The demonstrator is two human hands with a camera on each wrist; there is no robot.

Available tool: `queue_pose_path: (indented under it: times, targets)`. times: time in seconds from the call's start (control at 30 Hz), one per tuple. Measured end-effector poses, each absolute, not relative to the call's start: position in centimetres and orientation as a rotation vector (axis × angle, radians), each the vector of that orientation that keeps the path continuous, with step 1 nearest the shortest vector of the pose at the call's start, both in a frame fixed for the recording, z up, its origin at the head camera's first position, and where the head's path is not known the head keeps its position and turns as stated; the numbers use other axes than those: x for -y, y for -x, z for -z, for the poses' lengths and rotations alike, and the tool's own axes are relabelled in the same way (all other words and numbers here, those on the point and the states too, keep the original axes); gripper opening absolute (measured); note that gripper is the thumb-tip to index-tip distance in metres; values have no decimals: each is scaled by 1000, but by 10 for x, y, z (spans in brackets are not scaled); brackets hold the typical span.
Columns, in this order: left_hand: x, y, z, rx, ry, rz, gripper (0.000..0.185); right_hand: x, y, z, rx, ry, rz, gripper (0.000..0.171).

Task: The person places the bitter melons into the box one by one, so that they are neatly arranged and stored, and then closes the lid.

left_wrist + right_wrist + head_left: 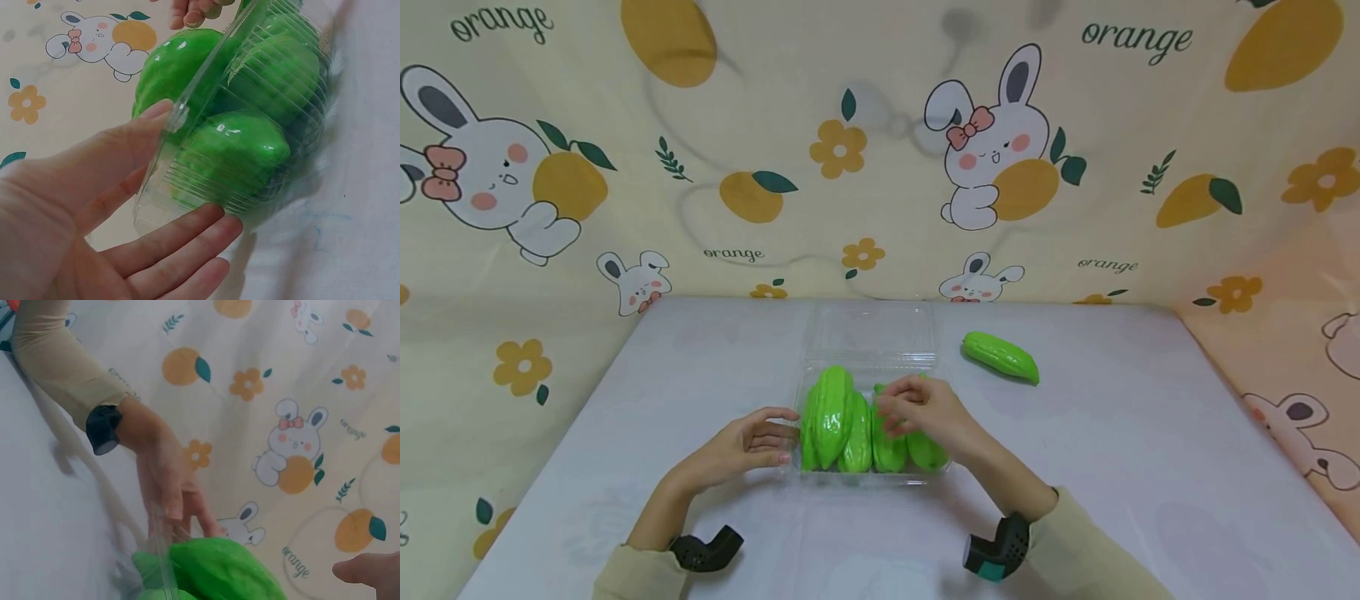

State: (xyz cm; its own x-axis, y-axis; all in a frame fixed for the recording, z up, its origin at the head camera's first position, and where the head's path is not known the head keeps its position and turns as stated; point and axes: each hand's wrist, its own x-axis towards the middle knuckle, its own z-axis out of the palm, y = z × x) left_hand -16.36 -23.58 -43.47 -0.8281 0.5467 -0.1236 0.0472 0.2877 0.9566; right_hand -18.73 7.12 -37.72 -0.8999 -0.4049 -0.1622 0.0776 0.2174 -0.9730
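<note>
Left hand [741,446] at a clear clamshell box [868,478], right hand [943,412] over bitter gourds [833,417]

Relaxed and nearly straight-fingered on the left, touching the box's left wall. Loosely bent on the right, gripping nothing visible and partly hiding the gourds inside the box from the head view. Beyond, an open lid [871,333]; right of it, on the white table [1097,433], a lone bitter gourd [1000,357]. Behind, a rabbit-and-orange printed cloth [797,50].

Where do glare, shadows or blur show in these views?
Head: highlights on the green vegetables, faint shadows on the printed backdrop, right hand looks slightly blurred. Left wrist: white glints on vegetables and clear container. Right wrist: soft image, container wall hard to make out.
</note>
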Motion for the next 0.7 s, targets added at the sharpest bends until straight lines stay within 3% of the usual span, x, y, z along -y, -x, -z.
queue_pose_path:
  times: [0.7]
  targets:
    - [235, 163, 435, -2150, -528, -1550, 63, -113, 192, 375, -2245, 132, 1761, 34]
